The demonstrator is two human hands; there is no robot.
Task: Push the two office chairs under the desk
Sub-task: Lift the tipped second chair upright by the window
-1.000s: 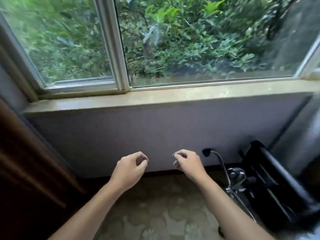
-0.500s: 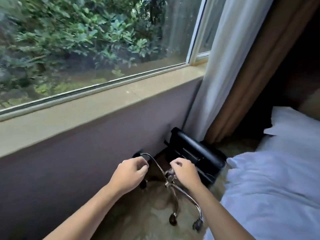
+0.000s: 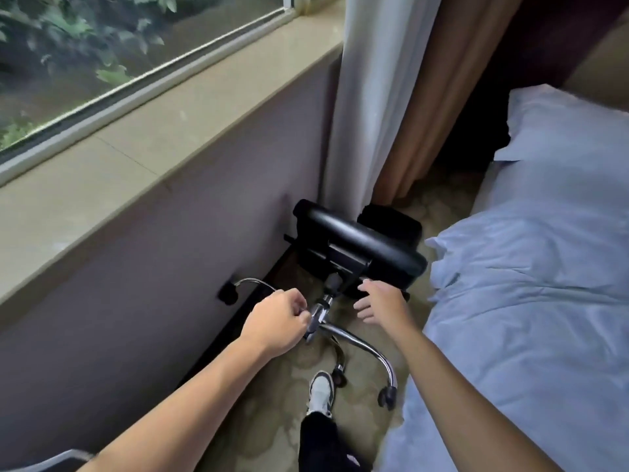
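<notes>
Head view shows one office chair [image 3: 357, 253] lying tipped over on the patterned carpet [image 3: 272, 413], in the narrow strip between the wall under the window and the bed. Its black seat points toward the far end of the strip, close to the curtains, and its chrome base [image 3: 343, 332] points back toward the person. Three casters can be counted: one black wheel against the wall at the left, one near the shoe, one by the bed's edge. More may be hidden.

Two bare hands reach down to the chair. The left hand [image 3: 275, 321] has its fingers curled at the chrome hub where the legs meet the column; it seems to grip the metal there, though the contact is partly hidden. The right hand [image 3: 381, 304] is held open, fingers loosely spread, just beside the underside of the seat; whether it touches cannot be told.

One white shoe [image 3: 320, 391] with a dark trouser leg stands on the carpet just below the base.

One window [image 3: 102, 46] with green leaves outside sits above a stone sill [image 3: 143, 148]. Two curtains hang in the corner, one white [image 3: 367, 97] and one tan [image 3: 439, 97]. One bed [image 3: 531, 301] with pale blue bedding fills the right side, with one pillow [image 3: 565, 127] at its far end.
</notes>
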